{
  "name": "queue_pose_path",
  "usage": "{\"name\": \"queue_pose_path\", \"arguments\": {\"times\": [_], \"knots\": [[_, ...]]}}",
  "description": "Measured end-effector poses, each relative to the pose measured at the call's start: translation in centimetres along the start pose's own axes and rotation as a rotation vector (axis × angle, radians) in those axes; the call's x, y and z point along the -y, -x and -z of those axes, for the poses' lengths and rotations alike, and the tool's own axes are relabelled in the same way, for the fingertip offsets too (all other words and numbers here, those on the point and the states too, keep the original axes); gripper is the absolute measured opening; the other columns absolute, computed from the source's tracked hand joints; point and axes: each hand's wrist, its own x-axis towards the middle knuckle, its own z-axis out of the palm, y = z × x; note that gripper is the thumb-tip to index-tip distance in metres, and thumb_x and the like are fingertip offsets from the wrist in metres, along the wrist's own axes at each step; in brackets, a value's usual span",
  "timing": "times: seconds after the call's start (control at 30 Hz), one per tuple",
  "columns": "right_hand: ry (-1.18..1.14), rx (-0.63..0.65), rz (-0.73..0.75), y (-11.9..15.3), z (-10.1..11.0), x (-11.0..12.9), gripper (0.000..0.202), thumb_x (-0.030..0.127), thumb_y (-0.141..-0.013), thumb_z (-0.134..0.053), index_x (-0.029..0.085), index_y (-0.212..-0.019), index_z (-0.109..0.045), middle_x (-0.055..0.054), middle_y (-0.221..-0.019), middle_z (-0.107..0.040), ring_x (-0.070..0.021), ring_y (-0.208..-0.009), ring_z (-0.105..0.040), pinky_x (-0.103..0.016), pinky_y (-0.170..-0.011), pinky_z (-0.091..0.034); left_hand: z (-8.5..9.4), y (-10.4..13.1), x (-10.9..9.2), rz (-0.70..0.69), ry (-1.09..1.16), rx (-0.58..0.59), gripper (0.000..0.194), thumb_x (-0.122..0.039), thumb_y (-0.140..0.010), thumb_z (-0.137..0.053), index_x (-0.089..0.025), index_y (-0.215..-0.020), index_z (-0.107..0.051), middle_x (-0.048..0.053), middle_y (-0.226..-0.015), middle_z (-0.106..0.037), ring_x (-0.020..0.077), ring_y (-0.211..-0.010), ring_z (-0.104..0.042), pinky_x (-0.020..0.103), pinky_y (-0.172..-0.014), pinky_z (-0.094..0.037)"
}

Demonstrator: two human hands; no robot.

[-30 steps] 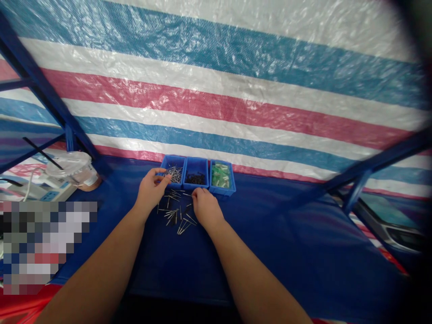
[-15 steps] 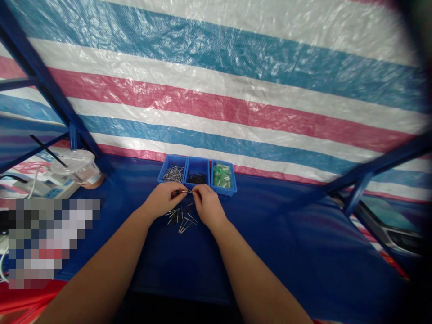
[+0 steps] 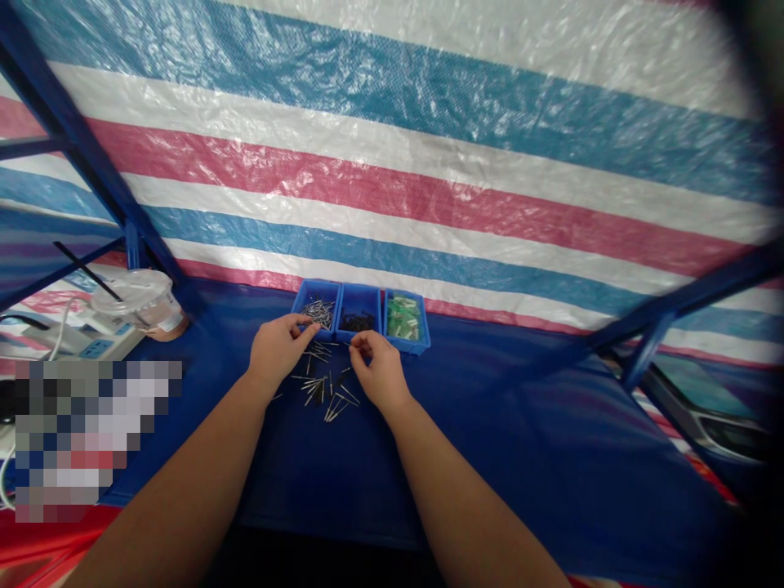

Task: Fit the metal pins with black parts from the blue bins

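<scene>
My left hand [image 3: 278,347] is at the front edge of the left blue bin [image 3: 300,299], which holds thin metal pins [image 3: 318,312]. Its thumb and fingers are closed; whatever they hold is too small to name. To the right, my right hand [image 3: 378,367] pinches the end of a thin metal pin [image 3: 340,344] in front of the middle blue bin [image 3: 360,296], where small black parts [image 3: 358,322] lie. Green and clear pieces [image 3: 403,317] fill the right bin. Several pins with dark parts [image 3: 317,387] are spread on the blue surface between my hands.
At the left stand a lidded plastic cup [image 3: 138,302] and a power strip [image 3: 104,343], beside a pixelated area. Blue frame bars [image 3: 692,294] slope down on both sides. A device with a screen [image 3: 710,392] is at the right. Behind hangs a striped sheet [image 3: 392,180].
My left hand has moved up and left, away from the pin, to the left bin's front edge. My right hand has stayed nearly in place. More pins now show beneath the left hand.
</scene>
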Motion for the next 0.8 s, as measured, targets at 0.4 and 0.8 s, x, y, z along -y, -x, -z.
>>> {"name": "queue_pose_path", "arguments": {"times": [0.4,0.8], "knots": [[-0.263,-0.044,0.024,0.4,-0.5,0.1,0.011,0.025,-0.092,-0.055,0.019,-0.099,-0.060,-0.006,-0.094,-0.070,-0.0167,-0.083,-0.069,-0.031,-0.081,-0.057,0.3,1.2,-2.1,-0.457,0.154,0.278,0.018,-0.028,-0.090,-0.061,-0.022,-0.099,-0.075,0.004,-0.092,-0.066,0.0130,-0.068,-0.058,0.026,-0.065,-0.047],[0.130,0.147,0.106,0.0,1.7,1.0,0.013,0.021,-0.090,-0.056,0.019,-0.098,-0.066,-0.003,-0.086,-0.066,-0.0151,-0.074,-0.061,-0.027,-0.074,-0.050,0.5,0.1,-0.7,-0.134,-0.027,0.028,0.031,-0.048,-0.091,-0.059,-0.023,-0.084,-0.076,0.003,-0.073,-0.072,0.0181,-0.064,-0.061,0.028,-0.060,-0.039]]}}
